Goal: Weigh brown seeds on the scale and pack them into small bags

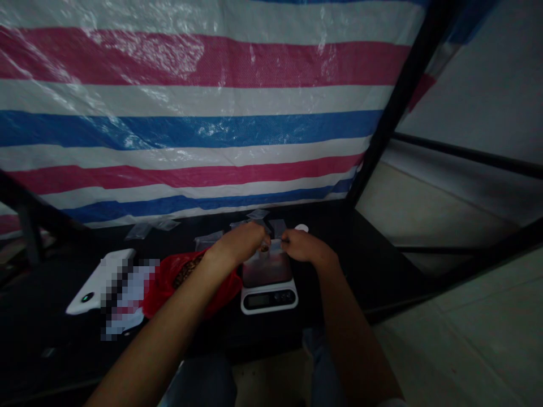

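Note:
My left hand (250, 240) is closed in a pinch above the back of a small digital scale (270, 302). My right hand (303, 246) also pinches, just to the right. Between them is a small clear plastic bag (275, 245), with the fingers of both hands at its edges. Something small and brown shows at my left fingertips, too small to name. The scale has a white body, a metal plate and a dark display panel. Under my left forearm lies an open red bag (165, 285), holding a heap of small brown pieces (186, 270).
Several clear plastic bags (139, 230) lie along the back of the black table (360, 254). A white device (99, 282) with a green light rests at the left beside a blurred-out item. A white disc (301, 228) lies behind my right hand. A striped sheet (203, 130) hangs behind.

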Demonstrator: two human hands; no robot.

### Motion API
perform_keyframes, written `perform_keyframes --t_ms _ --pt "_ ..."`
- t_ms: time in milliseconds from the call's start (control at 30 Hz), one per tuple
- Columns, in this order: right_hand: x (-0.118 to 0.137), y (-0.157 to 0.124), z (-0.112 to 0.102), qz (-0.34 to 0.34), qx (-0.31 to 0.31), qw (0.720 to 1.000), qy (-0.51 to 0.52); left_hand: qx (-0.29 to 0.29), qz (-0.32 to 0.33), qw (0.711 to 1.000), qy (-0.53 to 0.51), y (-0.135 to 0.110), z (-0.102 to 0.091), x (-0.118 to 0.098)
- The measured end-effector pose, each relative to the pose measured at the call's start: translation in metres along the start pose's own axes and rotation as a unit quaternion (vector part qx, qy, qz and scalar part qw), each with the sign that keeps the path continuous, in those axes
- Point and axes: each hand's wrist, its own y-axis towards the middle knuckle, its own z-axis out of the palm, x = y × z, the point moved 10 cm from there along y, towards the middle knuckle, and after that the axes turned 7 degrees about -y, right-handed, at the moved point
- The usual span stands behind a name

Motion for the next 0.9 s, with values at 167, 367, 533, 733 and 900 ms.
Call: perform_keyframes --t_ms 167,367,533,733,900 --pt "-0.001 0.0 0.0 -0.006 -0.009 1.0 0.005 -0.033 0.032 0.999 -0.007 0.003 -0.009 -0.007" --pt "-0.003 0.002 0.0 -0.014 -0.021 0.999 0.019 -0.024 0.042 0.997 -0.064 0.01 0.005 0.0" --pt "0.0 0.004 -0.018 -0.039 -0.104 0.991 0.073 -0.096 0.064 0.987 -0.114 -0.003 -0.009 0.005" --pt "0.027 0.02 -0.016 -0.137 -0.136 0.974 0.114 -0.176 -0.042 0.978 -0.105 -0.063 -0.027 0.057" --pt "0.038 0.035 -0.005 -0.17 -0.113 0.969 0.141 -0.121 -0.214 0.96 -0.132 -0.114 0.015 0.126"
